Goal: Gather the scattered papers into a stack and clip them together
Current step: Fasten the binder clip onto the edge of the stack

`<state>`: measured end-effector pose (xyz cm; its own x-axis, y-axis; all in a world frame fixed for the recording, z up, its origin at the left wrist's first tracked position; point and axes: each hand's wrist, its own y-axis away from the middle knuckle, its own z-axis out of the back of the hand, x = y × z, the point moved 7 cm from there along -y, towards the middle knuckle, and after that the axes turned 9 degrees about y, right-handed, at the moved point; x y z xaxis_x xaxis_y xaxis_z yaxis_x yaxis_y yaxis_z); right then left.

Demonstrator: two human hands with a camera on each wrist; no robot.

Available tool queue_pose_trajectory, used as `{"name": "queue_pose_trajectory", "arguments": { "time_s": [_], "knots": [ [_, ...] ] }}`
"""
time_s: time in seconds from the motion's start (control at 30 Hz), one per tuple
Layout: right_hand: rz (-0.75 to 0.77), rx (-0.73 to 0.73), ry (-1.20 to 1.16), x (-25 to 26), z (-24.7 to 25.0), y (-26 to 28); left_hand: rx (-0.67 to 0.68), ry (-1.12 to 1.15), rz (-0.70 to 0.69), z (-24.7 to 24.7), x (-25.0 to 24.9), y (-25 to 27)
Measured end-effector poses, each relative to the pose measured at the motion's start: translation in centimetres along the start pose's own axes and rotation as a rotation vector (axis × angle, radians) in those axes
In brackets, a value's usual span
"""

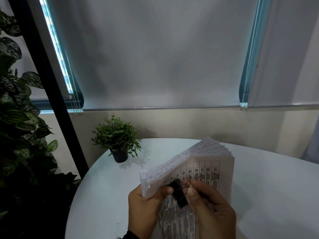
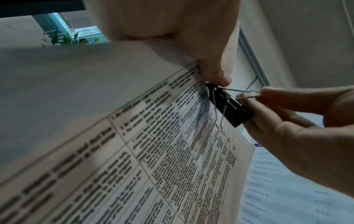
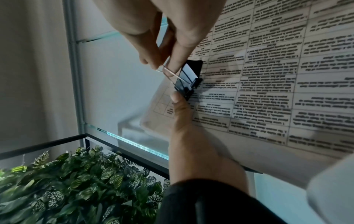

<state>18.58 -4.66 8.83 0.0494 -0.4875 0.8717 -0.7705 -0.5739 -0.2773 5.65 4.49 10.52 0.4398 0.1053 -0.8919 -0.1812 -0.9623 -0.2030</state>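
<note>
A thick stack of printed papers [image 1: 198, 163] is held tilted above the round white table [image 1: 269, 190]. My left hand [image 1: 155, 192] grips its lower left corner, thumb on the top sheet. A black binder clip [image 1: 178, 194] sits on the stack's near edge, right beside that thumb. My right hand [image 1: 189, 187] pinches one of the clip's wire levers between thumb and fingertip. In the left wrist view the clip [image 2: 229, 106] has its other wire lever [image 2: 218, 119] lying flat on the page. The right wrist view shows the clip [image 3: 188, 77] between both hands.
A small potted plant [image 1: 117, 137] stands at the table's far left. A black metal frame [image 1: 57, 107] with leafy plants [image 1: 20, 118] is to the left. Lowered blinds [image 1: 155, 57] cover the window behind. A sheet printed with dates [image 2: 277, 189] lies under the right hand.
</note>
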Motion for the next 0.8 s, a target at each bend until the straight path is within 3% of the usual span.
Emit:
{"name": "queue_pose_trajectory", "arguments": {
  "time_s": [0.2, 0.43, 0.8],
  "knots": [
    [0.011, -0.034, 0.163, -0.6, 1.3, -0.9, -0.031, 0.005, 0.002, 0.0, 0.1, -0.1],
    [0.140, 0.125, 0.471, -0.6, 0.5, -0.6, -0.029, -0.013, -0.007, 0.1, 0.0, -0.1],
    [0.030, 0.460, 0.549, -0.1, 0.1, -0.9, -0.021, -0.016, 0.001, -0.1, -0.2, 0.3]
  ]
}}
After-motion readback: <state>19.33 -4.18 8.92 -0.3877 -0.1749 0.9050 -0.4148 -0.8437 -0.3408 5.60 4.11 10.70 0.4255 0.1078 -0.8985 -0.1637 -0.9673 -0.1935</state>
